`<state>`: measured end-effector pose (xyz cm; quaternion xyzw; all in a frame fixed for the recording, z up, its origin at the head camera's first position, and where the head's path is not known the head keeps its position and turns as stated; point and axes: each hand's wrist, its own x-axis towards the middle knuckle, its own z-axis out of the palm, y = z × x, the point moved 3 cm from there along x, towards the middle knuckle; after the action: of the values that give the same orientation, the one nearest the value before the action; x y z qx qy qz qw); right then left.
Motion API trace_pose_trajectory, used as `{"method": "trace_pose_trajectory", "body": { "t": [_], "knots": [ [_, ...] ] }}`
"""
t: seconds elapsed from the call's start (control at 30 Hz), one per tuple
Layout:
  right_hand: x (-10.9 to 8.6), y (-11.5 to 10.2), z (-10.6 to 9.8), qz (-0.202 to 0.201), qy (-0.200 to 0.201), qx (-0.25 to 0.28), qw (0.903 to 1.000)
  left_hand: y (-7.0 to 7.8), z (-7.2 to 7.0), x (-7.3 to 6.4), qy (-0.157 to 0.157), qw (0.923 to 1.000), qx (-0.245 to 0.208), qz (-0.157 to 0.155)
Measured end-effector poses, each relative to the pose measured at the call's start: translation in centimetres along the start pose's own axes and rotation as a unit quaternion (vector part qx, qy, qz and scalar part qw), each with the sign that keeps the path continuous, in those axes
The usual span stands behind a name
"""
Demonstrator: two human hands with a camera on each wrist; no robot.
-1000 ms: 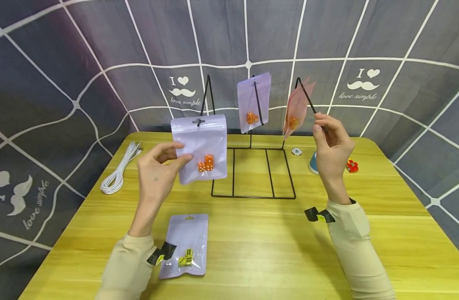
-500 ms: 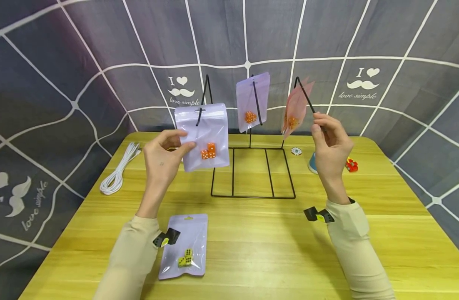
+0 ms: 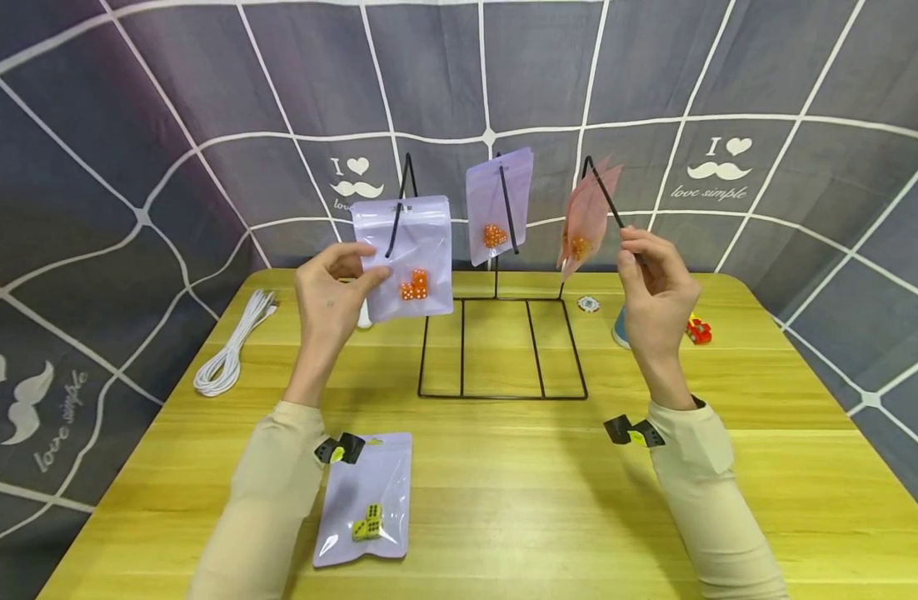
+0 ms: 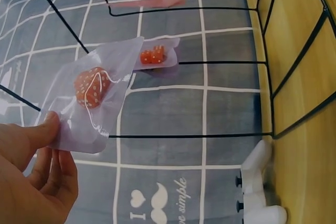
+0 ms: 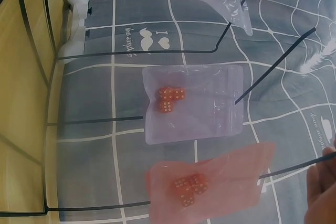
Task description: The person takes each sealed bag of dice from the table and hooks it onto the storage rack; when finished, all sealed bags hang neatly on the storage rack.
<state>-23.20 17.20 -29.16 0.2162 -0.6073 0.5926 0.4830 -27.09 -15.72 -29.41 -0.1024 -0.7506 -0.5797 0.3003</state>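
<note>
My left hand pinches the left edge of a lilac zip bag with orange dice inside. The left hook of a black wire rack passes through the bag's hang hole, and the hook's tip sticks out in front. At the right hook, my right hand pinches the rod's front end. Pink bags with orange dice hang on that hook, behind the fingers. Lilac bags with orange dice hang from the middle hook. In the right wrist view only part of the right hand shows, at the edge.
Nearer on the wooden table lies a lilac bag with yellow dice. A white cable is at the left, a white game controller behind the rack. A poker chip, a blue object and a red toy lie right.
My left hand has moved up and away, sliding the bag back along the left hook, so more of the rod shows in front. My right hand stays at its hook.
</note>
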Motion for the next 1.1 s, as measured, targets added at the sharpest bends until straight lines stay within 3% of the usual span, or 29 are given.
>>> {"method": "trace_pose_trajectory", "body": {
  "t": [0.13,0.23,0.5,1.1],
  "knots": [
    [0.1,0.0,0.0,0.000,0.000,0.006,1.0000,-1.9,0.3,1.0,0.009,0.9999,-0.007,0.002],
    [0.1,0.0,0.0,-0.003,-0.001,0.007,1.0000,-2.5,0.6,1.5,0.016,0.9999,-0.007,0.002],
    [0.1,0.0,-0.1,-0.002,-0.007,-0.005,1.0000,-3.0,1.5,2.6,0.027,0.9995,0.010,-0.016],
    [-0.1,-0.2,-0.3,-0.003,-0.006,-0.002,1.0000,-4.2,4.0,5.7,0.040,0.9973,0.060,-0.015]
  ]
}}
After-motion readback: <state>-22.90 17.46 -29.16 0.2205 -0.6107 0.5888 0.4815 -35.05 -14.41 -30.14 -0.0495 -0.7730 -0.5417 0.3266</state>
